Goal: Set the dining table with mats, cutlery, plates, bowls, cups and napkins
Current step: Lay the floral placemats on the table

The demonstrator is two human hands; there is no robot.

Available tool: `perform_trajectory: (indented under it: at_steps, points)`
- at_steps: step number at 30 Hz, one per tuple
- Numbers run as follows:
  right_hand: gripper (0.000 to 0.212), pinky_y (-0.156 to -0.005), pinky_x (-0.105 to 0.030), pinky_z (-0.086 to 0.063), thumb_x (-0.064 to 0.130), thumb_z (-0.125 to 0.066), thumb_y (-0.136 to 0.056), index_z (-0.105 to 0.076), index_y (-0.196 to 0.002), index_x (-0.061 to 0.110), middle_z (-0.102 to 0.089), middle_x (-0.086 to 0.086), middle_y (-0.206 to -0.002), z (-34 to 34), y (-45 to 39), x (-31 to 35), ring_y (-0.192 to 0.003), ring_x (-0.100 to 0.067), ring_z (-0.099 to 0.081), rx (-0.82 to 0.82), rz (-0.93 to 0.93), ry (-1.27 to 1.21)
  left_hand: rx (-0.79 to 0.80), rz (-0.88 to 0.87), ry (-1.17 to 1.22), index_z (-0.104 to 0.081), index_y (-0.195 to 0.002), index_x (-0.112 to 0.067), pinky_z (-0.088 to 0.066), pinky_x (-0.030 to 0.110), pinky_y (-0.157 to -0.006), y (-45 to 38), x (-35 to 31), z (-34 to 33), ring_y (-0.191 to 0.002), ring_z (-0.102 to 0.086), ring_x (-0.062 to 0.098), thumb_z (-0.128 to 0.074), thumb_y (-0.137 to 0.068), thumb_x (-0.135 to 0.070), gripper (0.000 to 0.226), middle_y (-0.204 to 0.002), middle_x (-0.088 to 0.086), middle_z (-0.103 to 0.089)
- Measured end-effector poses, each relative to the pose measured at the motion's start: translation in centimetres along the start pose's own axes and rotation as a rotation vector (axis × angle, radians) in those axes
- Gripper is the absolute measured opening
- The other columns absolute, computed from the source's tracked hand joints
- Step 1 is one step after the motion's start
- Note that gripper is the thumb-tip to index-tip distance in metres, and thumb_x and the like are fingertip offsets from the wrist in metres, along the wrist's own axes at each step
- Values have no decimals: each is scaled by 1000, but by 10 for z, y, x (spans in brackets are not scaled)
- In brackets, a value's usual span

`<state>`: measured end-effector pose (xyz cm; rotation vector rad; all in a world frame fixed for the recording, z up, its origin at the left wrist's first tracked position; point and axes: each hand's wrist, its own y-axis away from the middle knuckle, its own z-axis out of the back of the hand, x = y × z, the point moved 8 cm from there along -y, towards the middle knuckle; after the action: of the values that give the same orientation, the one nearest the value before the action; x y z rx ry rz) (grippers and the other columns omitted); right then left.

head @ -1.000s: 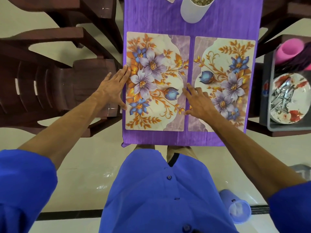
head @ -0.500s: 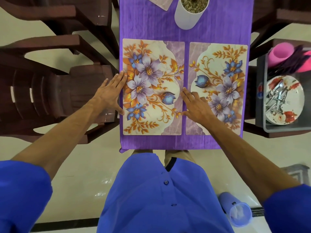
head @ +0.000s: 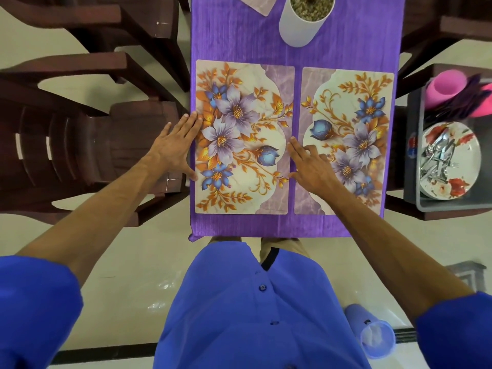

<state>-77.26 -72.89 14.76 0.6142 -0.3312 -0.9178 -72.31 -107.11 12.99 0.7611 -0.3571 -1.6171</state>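
Squaring Two Floral Mats

Lying side by side on the purple tablecloth (head: 239, 35), the left mat (head: 243, 137) and right mat (head: 346, 107) (nearly touching) each meet a flat, relaxed hand: left hand (head: 174, 147) at the outer edge, right hand (head: 312, 167) on top.

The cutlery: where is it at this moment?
In the head view, far right: the cutlery lies piled on a floral plate inside a grey tray, beside the table, near pink cups.

You've got a table w/ purple cloth (head: 239, 35). On it: 2 floral mats side by side, left mat (head: 242, 137) & right mat (head: 346, 107), narrow gap between. White cylinder pot (head: 300, 27) at far end; another mat's corner (head: 255, 4) beside it.
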Motion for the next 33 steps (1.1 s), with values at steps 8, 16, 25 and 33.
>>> perform_trajectory:
  at_steps: [8, 16, 25, 33]
  points:
    - [109, -96, -54, -52, 49, -78, -85, -12, -164, 12, -9, -5, -173, 0, -2, -3, -138, -38, -37, 23, 22, -31, 2, -10, -16, 23, -162, -25, 4, 53, -125, 0, 0, 0, -159, 18, 22, -81, -56, -82, 159, -172, -4, 24]
    - [105, -93, -56, -52, 42, -80, -86, -18, -163, 9, -12, -7, -173, 3, -2, -3, -132, -41, -41, -26, 22, -75, -4, -5, -26, 24, -162, -26, 0, 56, -126, -1, 0, 1, -160, 13, 25, -81, -54, -82, 161, -172, -4, 24]
    - [103, -94, -57, -51, 46, -76, -89, -16, -164, 10, -9, -5, -173, 3, -2, -2, -134, -41, -40, -38, 19, -62, -6, 0, -28, 24, -162, -26, 0, 57, -126, -1, 2, -1, -160, 13, 25, -82, -55, -81, 161, -172, -4, 24]
    - [102, -99, -57, -48, 33, -79, -87, -15, -163, 11, -12, -7, -172, 10, -1, 2, -138, -41, -37, -10, -12, -36, -6, 24, -59, 22, -162, -23, 3, 54, -126, 8, -5, 3, -160, 16, 22, -81, -57, -81, 159, -173, -2, 21]
